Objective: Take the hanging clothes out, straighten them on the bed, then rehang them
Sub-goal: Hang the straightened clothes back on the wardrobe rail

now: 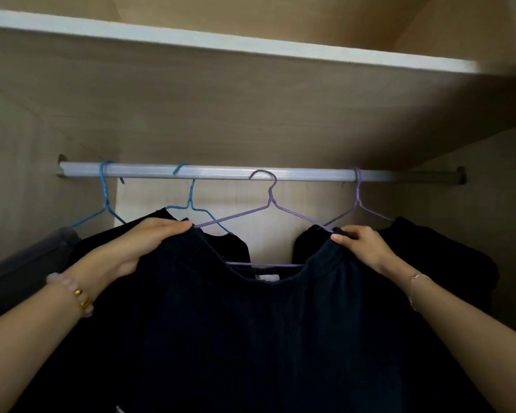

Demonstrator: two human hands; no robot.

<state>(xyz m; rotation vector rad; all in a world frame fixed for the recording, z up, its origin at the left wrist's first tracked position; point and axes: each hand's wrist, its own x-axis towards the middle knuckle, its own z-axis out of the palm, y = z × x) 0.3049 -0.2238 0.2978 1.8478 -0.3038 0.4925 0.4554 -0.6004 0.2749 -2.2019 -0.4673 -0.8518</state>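
Centrally, a dark garment (251, 338) is held up inside the wardrobe, its neckline at the top and its body hanging straight down out of the bottom of the view, so its long axis runs vertically. Its shoulders are spread left to right, roughly parallel to the rail (221, 171). A purple hanger (268, 204) is threaded through the neck opening; its hook is seen against the rail, and its bottom bar shows across the neck opening above a pale label. The left shoulder of the garment is gripped by the left hand (143, 242), fingers closed over the fabric edge where the hanger arm enters. The right shoulder is pinched by the right hand (361, 245) between thumb and fingers at the collar edge. A beaded bracelet (72, 293) is worn on the left wrist, a thin one on the right. Behind, two blue hangers (191, 201) and a second purple one (358, 201) are hung on the rail, carrying other dark clothes. A white-edged shelf (251, 49) is fixed above the rail.
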